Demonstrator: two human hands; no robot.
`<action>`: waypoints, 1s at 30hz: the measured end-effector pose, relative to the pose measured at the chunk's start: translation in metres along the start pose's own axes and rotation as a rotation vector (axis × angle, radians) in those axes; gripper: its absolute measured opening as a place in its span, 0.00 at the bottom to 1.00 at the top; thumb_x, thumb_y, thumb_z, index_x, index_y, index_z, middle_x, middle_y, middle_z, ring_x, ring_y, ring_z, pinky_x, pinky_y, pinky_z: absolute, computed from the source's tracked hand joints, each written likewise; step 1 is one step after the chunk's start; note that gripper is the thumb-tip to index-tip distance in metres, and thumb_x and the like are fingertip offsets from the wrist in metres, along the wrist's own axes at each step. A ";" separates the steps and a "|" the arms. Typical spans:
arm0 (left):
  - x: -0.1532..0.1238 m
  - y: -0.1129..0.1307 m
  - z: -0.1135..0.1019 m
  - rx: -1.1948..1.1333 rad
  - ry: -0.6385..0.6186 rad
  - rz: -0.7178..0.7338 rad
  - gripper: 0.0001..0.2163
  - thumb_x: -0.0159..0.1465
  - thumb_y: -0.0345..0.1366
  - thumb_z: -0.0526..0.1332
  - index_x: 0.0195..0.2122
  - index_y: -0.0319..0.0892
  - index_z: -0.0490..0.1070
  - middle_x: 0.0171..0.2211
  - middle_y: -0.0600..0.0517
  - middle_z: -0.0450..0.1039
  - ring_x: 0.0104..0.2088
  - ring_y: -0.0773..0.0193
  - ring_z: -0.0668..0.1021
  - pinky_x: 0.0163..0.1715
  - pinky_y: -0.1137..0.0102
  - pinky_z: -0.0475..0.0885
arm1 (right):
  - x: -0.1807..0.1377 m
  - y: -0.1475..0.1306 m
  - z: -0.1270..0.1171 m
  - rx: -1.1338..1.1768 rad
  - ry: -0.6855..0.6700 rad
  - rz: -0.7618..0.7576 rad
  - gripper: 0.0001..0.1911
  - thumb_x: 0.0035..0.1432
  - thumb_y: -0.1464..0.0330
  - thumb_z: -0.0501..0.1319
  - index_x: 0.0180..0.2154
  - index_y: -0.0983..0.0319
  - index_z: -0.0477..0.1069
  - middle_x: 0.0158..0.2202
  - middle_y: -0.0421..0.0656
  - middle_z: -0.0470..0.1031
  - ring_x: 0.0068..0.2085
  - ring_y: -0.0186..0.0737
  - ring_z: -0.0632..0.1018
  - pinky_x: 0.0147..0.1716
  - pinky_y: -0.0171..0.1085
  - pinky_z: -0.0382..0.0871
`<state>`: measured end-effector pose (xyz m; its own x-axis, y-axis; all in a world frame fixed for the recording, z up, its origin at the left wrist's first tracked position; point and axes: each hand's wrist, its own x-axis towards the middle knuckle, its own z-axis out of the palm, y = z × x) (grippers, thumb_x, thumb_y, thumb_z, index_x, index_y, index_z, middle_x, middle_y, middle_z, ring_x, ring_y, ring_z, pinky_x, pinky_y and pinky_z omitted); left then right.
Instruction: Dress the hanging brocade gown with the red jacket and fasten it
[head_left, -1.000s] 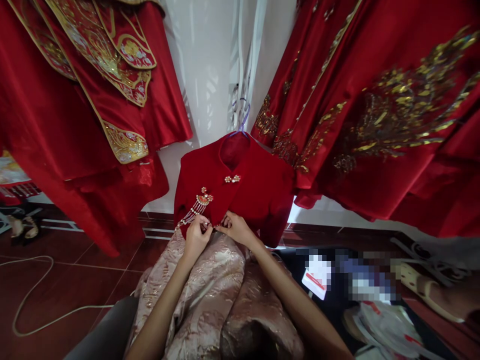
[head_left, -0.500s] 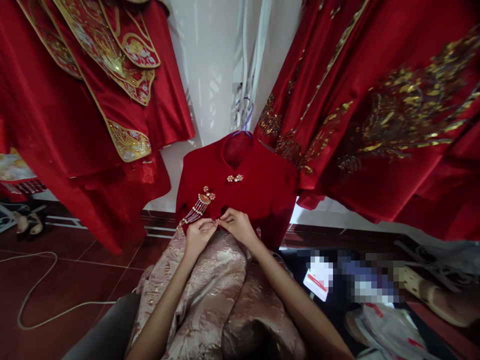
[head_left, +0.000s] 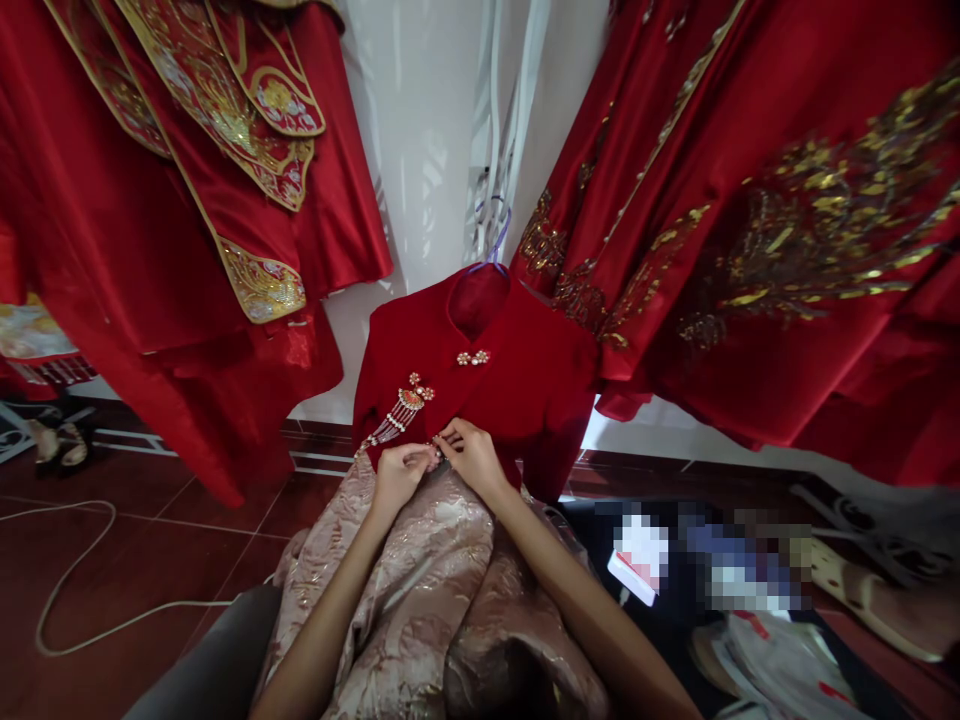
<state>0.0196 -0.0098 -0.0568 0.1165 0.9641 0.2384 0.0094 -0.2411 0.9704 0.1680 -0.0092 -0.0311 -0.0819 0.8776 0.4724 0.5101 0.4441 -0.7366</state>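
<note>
A red dress top (head_left: 517,390) with a stand collar hangs in front of me on a purple hanger (head_left: 500,238). A beaded frog clasp (head_left: 473,358) sits below its collar. A fan-shaped brooch with bead tassels (head_left: 409,402) lies on its left chest. At the front, just above the pale pink brocade cloth (head_left: 435,540), my left hand (head_left: 397,478) pinches a small beaded clasp (head_left: 437,453). My right hand (head_left: 474,458), its fingers closed too, grips the same spot from the other side. Fingertips partly hide the clasp. The brocade spreads over my lap beneath both forearms.
Embroidered red gowns hang at left (head_left: 187,220) and right (head_left: 750,280). A white metal rack pole (head_left: 517,90) rises behind the dress top. At lower right, a phone (head_left: 634,575) and clear bags (head_left: 780,650) lie on a dark surface. A pale cable (head_left: 75,560) crosses the tiled floor.
Both hands stay together at the front of the dress top. The fingers have shifted slightly, and more of the small beaded clasp shows between them. The view has moved a little.
</note>
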 end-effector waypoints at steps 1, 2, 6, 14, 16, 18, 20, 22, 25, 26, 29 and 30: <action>0.000 0.000 0.001 0.012 -0.005 0.014 0.05 0.53 0.34 0.62 0.29 0.39 0.75 0.27 0.49 0.78 0.28 0.63 0.79 0.34 0.66 0.76 | 0.000 0.001 0.000 0.006 -0.002 0.005 0.02 0.54 0.70 0.59 0.29 0.60 0.68 0.30 0.41 0.74 0.30 0.36 0.77 0.31 0.36 0.73; -0.001 0.000 0.002 0.019 -0.002 0.024 0.05 0.53 0.33 0.62 0.29 0.39 0.75 0.27 0.49 0.78 0.28 0.63 0.79 0.34 0.67 0.76 | 0.001 0.002 -0.001 0.019 -0.002 0.016 0.02 0.53 0.70 0.59 0.29 0.60 0.68 0.30 0.41 0.74 0.30 0.36 0.77 0.31 0.36 0.73; -0.002 0.000 0.004 0.012 0.062 0.031 0.06 0.52 0.32 0.62 0.31 0.39 0.74 0.30 0.48 0.78 0.32 0.62 0.80 0.37 0.67 0.75 | 0.005 0.004 -0.007 0.093 0.000 0.084 0.04 0.52 0.67 0.62 0.31 0.61 0.71 0.29 0.41 0.76 0.30 0.36 0.78 0.31 0.36 0.73; -0.003 -0.001 0.002 0.142 0.129 0.058 0.07 0.51 0.32 0.64 0.32 0.39 0.72 0.28 0.50 0.75 0.29 0.65 0.78 0.33 0.70 0.74 | 0.010 -0.001 -0.022 0.130 -0.076 0.111 0.10 0.50 0.63 0.64 0.33 0.62 0.74 0.30 0.43 0.78 0.34 0.36 0.79 0.36 0.35 0.73; -0.004 -0.001 0.001 0.284 0.113 0.134 0.08 0.51 0.32 0.64 0.33 0.40 0.71 0.29 0.52 0.73 0.29 0.66 0.76 0.30 0.71 0.72 | 0.010 0.000 -0.023 0.129 -0.088 0.115 0.10 0.50 0.64 0.64 0.34 0.62 0.74 0.31 0.43 0.78 0.34 0.36 0.78 0.36 0.34 0.72; -0.005 0.000 0.000 0.440 0.110 0.229 0.09 0.52 0.31 0.64 0.35 0.42 0.71 0.32 0.52 0.70 0.31 0.65 0.74 0.32 0.70 0.71 | 0.010 0.000 -0.024 0.132 -0.137 0.094 0.10 0.50 0.64 0.64 0.35 0.62 0.74 0.31 0.43 0.78 0.34 0.35 0.78 0.36 0.34 0.72; -0.006 0.001 -0.002 0.565 0.132 0.306 0.08 0.54 0.31 0.63 0.36 0.44 0.71 0.34 0.51 0.67 0.35 0.63 0.73 0.36 0.68 0.70 | 0.010 0.000 -0.026 0.129 -0.193 0.063 0.10 0.51 0.64 0.64 0.35 0.62 0.75 0.31 0.42 0.78 0.33 0.35 0.78 0.36 0.34 0.72; -0.006 0.003 -0.003 0.633 0.149 0.348 0.06 0.57 0.33 0.61 0.36 0.45 0.71 0.34 0.50 0.65 0.38 0.61 0.72 0.40 0.66 0.69 | 0.009 0.000 -0.027 0.121 -0.227 0.041 0.09 0.51 0.64 0.64 0.35 0.62 0.75 0.31 0.42 0.78 0.32 0.35 0.78 0.35 0.33 0.71; -0.007 0.005 -0.004 0.654 0.129 0.370 0.04 0.60 0.36 0.59 0.35 0.45 0.71 0.35 0.50 0.65 0.39 0.61 0.71 0.41 0.65 0.69 | 0.009 -0.003 -0.028 0.118 -0.224 0.039 0.09 0.51 0.65 0.64 0.35 0.62 0.75 0.32 0.42 0.78 0.33 0.35 0.78 0.36 0.33 0.71; -0.007 0.006 -0.004 0.647 0.122 0.370 0.05 0.60 0.36 0.59 0.36 0.44 0.71 0.35 0.49 0.66 0.40 0.61 0.71 0.41 0.66 0.69 | 0.009 -0.004 -0.028 0.117 -0.216 0.044 0.09 0.52 0.65 0.63 0.35 0.62 0.75 0.32 0.42 0.79 0.33 0.35 0.78 0.36 0.33 0.71; -0.008 0.007 -0.003 0.590 0.121 0.358 0.05 0.61 0.37 0.58 0.36 0.44 0.71 0.36 0.49 0.68 0.39 0.62 0.73 0.40 0.67 0.69 | 0.009 -0.007 -0.027 0.088 -0.204 0.059 0.08 0.52 0.67 0.63 0.36 0.61 0.75 0.32 0.42 0.78 0.33 0.36 0.78 0.34 0.33 0.72; -0.008 0.006 -0.003 0.558 0.119 0.348 0.05 0.61 0.37 0.58 0.36 0.43 0.71 0.35 0.50 0.69 0.37 0.63 0.73 0.39 0.68 0.70 | 0.009 -0.008 -0.025 0.069 -0.198 0.058 0.08 0.52 0.68 0.62 0.37 0.61 0.75 0.32 0.43 0.78 0.33 0.36 0.78 0.34 0.33 0.72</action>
<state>0.0161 -0.0191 -0.0525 0.0956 0.8176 0.5678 0.5072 -0.5309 0.6789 0.1850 -0.0095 -0.0090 -0.2245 0.9173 0.3289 0.4594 0.3973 -0.7944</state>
